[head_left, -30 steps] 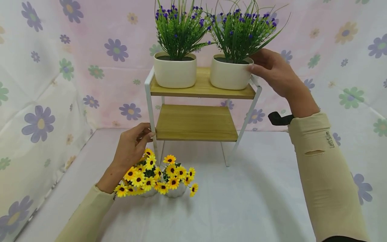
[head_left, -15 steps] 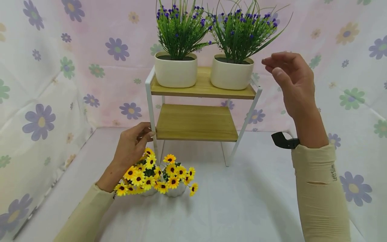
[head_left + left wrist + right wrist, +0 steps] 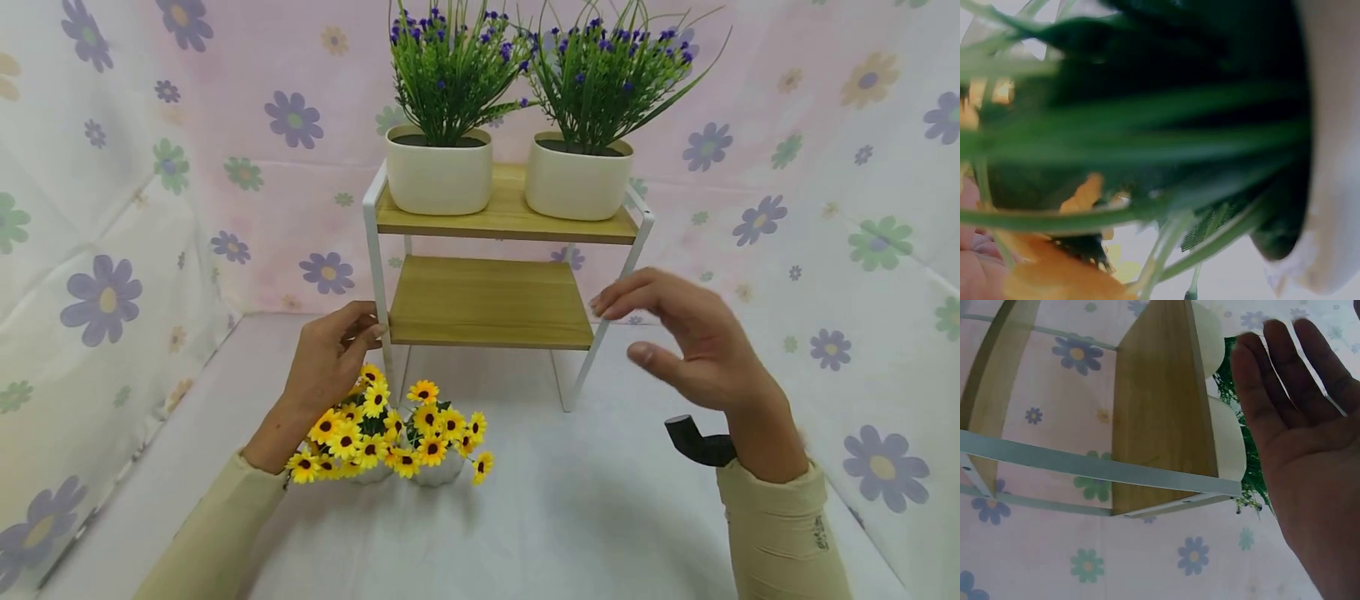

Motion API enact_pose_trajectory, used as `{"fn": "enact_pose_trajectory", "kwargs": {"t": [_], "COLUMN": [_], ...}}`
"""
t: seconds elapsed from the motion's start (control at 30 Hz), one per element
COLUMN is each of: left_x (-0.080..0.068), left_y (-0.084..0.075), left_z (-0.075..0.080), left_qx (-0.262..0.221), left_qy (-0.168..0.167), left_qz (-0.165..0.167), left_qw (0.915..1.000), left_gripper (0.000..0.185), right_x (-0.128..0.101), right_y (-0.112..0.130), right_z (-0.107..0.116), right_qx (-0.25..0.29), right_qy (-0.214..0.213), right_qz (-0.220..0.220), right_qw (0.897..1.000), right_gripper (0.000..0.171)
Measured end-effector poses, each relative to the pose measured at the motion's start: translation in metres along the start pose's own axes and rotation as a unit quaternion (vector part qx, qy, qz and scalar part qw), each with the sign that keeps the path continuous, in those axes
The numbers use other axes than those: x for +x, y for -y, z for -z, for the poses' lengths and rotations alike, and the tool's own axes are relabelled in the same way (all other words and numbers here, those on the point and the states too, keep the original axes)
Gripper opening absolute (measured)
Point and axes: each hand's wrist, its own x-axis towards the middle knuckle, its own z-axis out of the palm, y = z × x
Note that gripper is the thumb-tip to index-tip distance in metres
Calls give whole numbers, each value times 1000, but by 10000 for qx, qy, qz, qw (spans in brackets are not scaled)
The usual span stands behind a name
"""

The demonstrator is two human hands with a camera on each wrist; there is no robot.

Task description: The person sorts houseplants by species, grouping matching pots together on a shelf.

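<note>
A two-tier shelf rack with wooden boards [image 3: 491,302] and a white metal frame stands in the head view. My left hand [image 3: 324,357] grips its front left leg at lower-board height, thumb in front. With fingers extended, my right hand [image 3: 693,346] is beside the front right leg, holding nothing; the right wrist view shows its palm [image 3: 1310,450] next to the rack's frame [image 3: 1085,464]. On the top board sit two cream pots, a left pot [image 3: 439,179] and a right pot [image 3: 579,183], with grassy purple-flowered plants.
Two small pots of yellow daisy-like flowers [image 3: 431,425] stand on the white tabletop [image 3: 555,517], close by the rack's left front foot and under my left wrist. Stems [image 3: 1135,140] and a pale pot wall [image 3: 1338,150] fill the left wrist view. Flower-printed cloth surrounds the table.
My right hand has let go of the right purple-flowered pot, drawn away to the right, then come down beside the rack's right leg. My left hand keeps its hold.
</note>
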Motion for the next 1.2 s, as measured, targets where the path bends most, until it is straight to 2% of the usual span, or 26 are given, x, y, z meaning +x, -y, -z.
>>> {"fn": "enact_pose_trajectory", "kwargs": {"t": [0.07, 0.1, 0.17, 0.23, 0.3, 0.4, 0.5, 0.57, 0.7, 0.8, 0.97, 1.2], "left_x": [0, 0, 0, 0, 0, 0, 0, 0, 0, 0, 1, 1], "left_y": [0, 0, 0, 1, 1, 1, 1, 1, 2, 2, 2, 1], "left_z": [0, 0, -1, -1, -1, -1, 0, 0, 0, 0, 0, 0], "left_qx": [-8, -8, -5, -7, -14, -31, -20, -3, -13, -44, -76, -26], "left_qy": [6, 6, 6, 8, 6, 22, 22, 16, 17, 16, 14, 15], "left_qz": [4, 0, -7, -15, -10, -6, -1, 7, 15, -8, -106, -104], "left_qw": [10000, 10000, 10000, 10000, 10000, 10000, 10000, 10000, 10000, 10000, 9999, 9999], "left_gripper": [21, 21, 21, 21, 20, 20, 20, 20, 20, 20, 17, 18], "right_x": [-11, -16, -24, -32, -38, -46, -51, -55, -60, -60, -57, -57], "right_y": [-5, -9, -19, -31, -44, -62, -80, -92, -112, -120, -129, -136], "right_z": [-4, -7, -15, -25, -38, -58, -79, -95, -124, -142, -159, -171], "right_qx": [-199, -313, -356, -214, -18, 347, 509, 574, 818, 821, 600, 562], "right_qy": [753, 1099, 1676, 2105, 2472, 2851, 3060, 3141, 3270, 3338, 3168, 2869], "right_qz": [-607, -967, -1658, -2208, -2477, -2702, -2978, -3097, -3102, -3061, -3031, -2942], "right_qw": [9951, 9887, 9712, 9521, 9368, 9189, 9028, 8956, 8889, 8878, 8967, 9099], "right_gripper": [26, 29, 36, 35, 32, 34, 41, 49, 71, 83, 90, 91]}}
